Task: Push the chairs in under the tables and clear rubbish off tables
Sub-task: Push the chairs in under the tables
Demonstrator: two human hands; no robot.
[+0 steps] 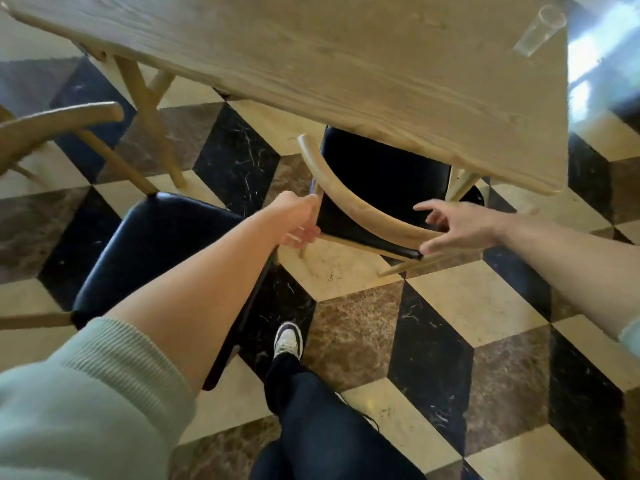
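**Both hands at the chair back**

Head view: Checkered marble floor (pixel 446 306) in cream, brown and black runs under a pale wooden table (pixel 311 57). Your left hand (pixel 299 220) is wrapped around the left part of the curved backrest (pixel 363 206) of the chair (pixel 374 181), fingers curled closed on the wood where the rail meets its upright. Your right hand (pixel 450 225) is at the rail's right end, fingers spread; its thumb lies against the underside of the rail, while the fingertips hover past it over the black seat. Whether that hand truly grips, you cannot tell. Beyond your fingers, the front of the seat already sits under the table edge; the backrest stays outside. To the left of your left forearm stands a second chair (pixel 156 251) with a black seat, pulled out from the table. Far beyond your right fingertips, a clear plastic cup (pixel 538 31) lies on the tabletop near its corner.
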